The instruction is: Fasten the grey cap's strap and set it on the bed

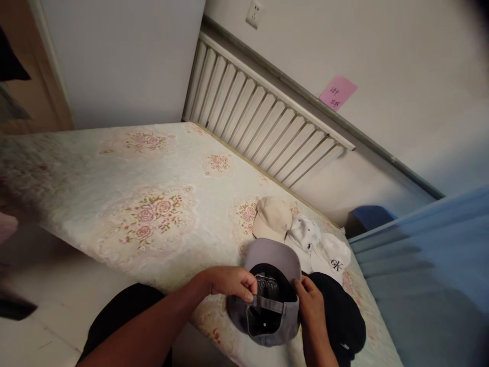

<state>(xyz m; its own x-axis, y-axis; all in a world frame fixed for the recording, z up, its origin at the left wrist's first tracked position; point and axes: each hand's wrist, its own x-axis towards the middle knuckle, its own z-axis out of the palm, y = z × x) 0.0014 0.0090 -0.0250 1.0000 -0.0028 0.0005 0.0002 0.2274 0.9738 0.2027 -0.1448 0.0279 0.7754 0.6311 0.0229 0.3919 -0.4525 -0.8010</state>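
Both forearms enter from the lower edge of the head view. Left hand [229, 283] has its fingers pinched together on the rear strap of a grey cap [269, 300], thumb and forefinger closed over the strap's left end. Right hand [312, 303] grips the cap's right rear edge, fingers curled shut on the fabric. Grey cap lies upside down, dark lining exposed, brim pointing away from the person, at the near edge of the mattress [114, 173], towards its right-hand corner. Black cap [342, 316] lies just beside the grey one on its right, partly under the right hand. Beyond them, touching one another, sit a beige cap [272, 218], a patterned white cap [304, 232] and a white cap [331, 257] with dark lettering. Mattress cover is pale with rose motifs.
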